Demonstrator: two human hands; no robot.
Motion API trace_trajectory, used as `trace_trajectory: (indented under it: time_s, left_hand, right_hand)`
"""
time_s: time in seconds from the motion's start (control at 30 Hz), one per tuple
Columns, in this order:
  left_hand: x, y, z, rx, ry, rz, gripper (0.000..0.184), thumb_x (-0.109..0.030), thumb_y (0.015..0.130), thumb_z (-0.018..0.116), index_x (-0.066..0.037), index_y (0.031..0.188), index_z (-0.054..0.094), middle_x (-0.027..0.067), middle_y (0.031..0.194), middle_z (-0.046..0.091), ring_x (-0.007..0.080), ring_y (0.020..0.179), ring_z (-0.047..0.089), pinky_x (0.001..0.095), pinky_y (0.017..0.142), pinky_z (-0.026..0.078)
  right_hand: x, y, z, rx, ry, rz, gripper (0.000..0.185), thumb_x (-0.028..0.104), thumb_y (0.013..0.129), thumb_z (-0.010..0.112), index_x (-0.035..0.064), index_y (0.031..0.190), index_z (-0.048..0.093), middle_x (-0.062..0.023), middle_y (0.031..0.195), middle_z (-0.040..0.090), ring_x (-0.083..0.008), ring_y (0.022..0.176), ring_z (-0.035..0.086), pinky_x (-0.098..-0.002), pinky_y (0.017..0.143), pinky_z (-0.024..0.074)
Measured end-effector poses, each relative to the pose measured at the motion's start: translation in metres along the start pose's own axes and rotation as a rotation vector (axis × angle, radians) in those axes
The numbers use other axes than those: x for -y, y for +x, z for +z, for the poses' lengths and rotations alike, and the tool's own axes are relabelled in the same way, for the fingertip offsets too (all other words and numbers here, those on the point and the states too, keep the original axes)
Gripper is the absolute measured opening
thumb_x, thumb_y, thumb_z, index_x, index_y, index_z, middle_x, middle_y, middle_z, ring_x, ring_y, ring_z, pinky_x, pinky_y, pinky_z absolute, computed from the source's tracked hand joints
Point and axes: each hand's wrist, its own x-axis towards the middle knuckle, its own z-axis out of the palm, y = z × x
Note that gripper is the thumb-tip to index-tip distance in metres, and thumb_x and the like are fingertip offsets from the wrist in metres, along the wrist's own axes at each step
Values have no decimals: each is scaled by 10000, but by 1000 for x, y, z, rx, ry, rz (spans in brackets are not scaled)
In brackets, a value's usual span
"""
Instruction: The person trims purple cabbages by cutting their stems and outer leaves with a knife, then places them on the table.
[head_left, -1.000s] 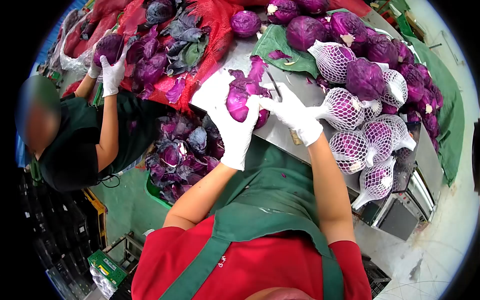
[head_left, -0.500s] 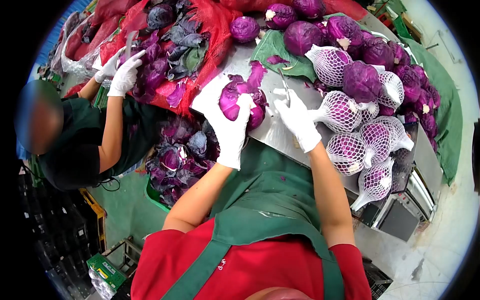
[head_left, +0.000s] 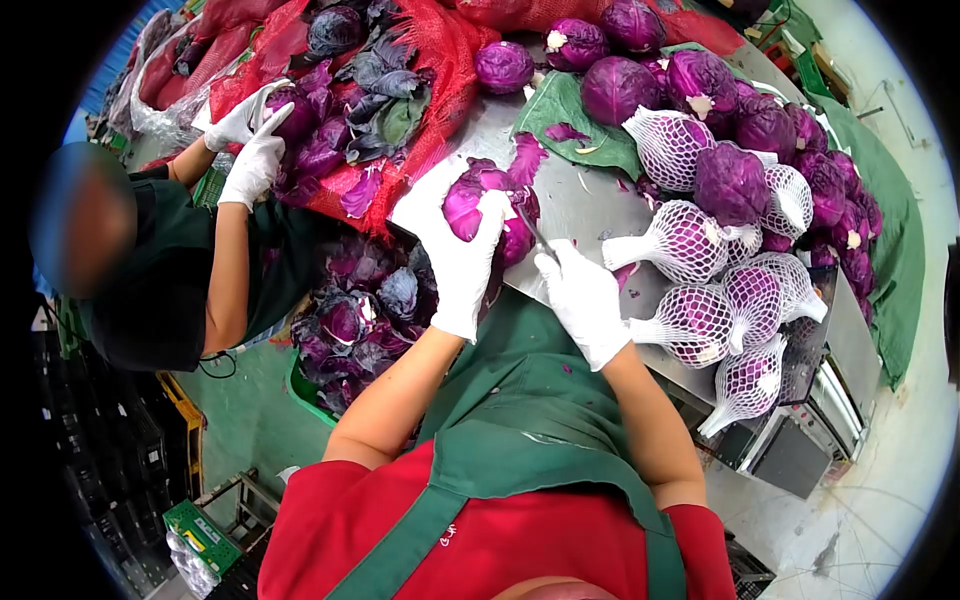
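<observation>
A red cabbage [head_left: 462, 212] rests in my left hand [head_left: 458, 270], whose gloved fingers are wrapped round it at the near edge of the metal table. White cut patches show on its leaves, and a purple leaf [head_left: 527, 158] sticks out beyond it. My right hand [head_left: 583, 305], also gloved in white, is closed round a knife [head_left: 533, 226]. The blade points at the cabbage's right side; whether it cuts in cannot be told. Just right of this hand lie several cabbages in white foam nets [head_left: 688, 243].
Bare red cabbages [head_left: 620, 88] are heaped at the back right on green cloth [head_left: 585, 125]. A co-worker's gloved hands [head_left: 252, 172] handle cabbage over a red mesh sack [head_left: 455, 90] at left. Below stands a green-rimmed crate [head_left: 312, 395] of trimmed leaves [head_left: 345, 320].
My right hand has moved left and down, bringing the knife from upright over the table to the cabbage's side. My left hand keeps its hold. The co-worker's hands have shifted slightly.
</observation>
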Motion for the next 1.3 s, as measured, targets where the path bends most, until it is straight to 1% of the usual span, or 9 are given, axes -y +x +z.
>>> trace_trajectory:
  time_s: [0.47,0.57,0.67,0.77,0.87,0.97,1.17,1.23,1.3]
  left_hand:
    - [16,-1,1,-25,-15,-22,603,-234,837,775,-13,1320,490,160,1283,435,292,1241,401,422,1105,282]
    - [14,-1,0,-59,-194,-182,576,-257,896,728,2,1344,477,147,1335,449,240,1260,437,373,1097,330]
    - [15,-2,-2,-58,-234,-232,588,-276,901,728,2,1351,470,145,1340,451,238,1258,446,370,1097,331]
    - [10,-4,-2,-16,-222,-197,591,-284,909,720,3,1358,464,141,1344,451,237,1261,449,367,1099,331]
    - [12,-4,-2,-38,-164,-167,592,-295,914,713,2,1361,462,142,1350,447,237,1263,449,363,1101,332]
    - [34,-1,-16,-38,-71,-191,557,-280,948,674,-2,1377,453,126,1300,502,210,1219,480,356,1089,352]
    - [68,21,-76,-61,-635,-488,483,-255,1006,588,8,1388,454,135,1341,535,192,1230,509,333,1076,377]
    - [45,21,-75,-44,-288,-533,593,-291,962,659,12,1415,426,153,1385,502,218,1271,488,347,1095,359]
    - [47,16,-76,8,-218,-417,752,-306,876,763,-5,1452,385,189,1441,432,261,1295,472,358,1108,357]
  right_hand:
    - [-19,-7,34,-76,-50,131,263,308,1012,473,75,1028,593,-185,703,631,-393,690,638,-472,639,496]
    - [-64,0,36,-52,202,348,262,239,1023,446,28,1120,568,-246,964,660,-398,857,645,-482,735,509]
    - [-75,4,33,-80,-242,29,328,262,1003,501,12,1210,544,-253,1125,627,-409,920,641,-478,769,507]
    - [-14,31,26,-376,311,124,460,319,959,579,15,1297,513,-273,1296,549,-409,970,642,-471,785,514]
    - [-3,57,37,-558,75,30,461,318,933,631,-6,1250,551,-163,1033,670,-223,819,669,-353,715,539]
    - [-59,75,63,-110,554,383,302,268,922,612,-31,967,631,-57,664,599,-172,484,568,-314,458,469]
    - [-23,49,45,-111,875,552,218,237,915,599,21,942,613,-13,600,528,-121,456,518,-294,422,418]
    - [-26,55,42,-112,722,545,229,238,913,616,13,957,608,-17,625,542,-118,462,520,-293,423,422]
    - [-48,65,48,-99,542,507,420,336,894,599,-57,1038,631,-198,745,679,-306,671,682,-419,671,534]
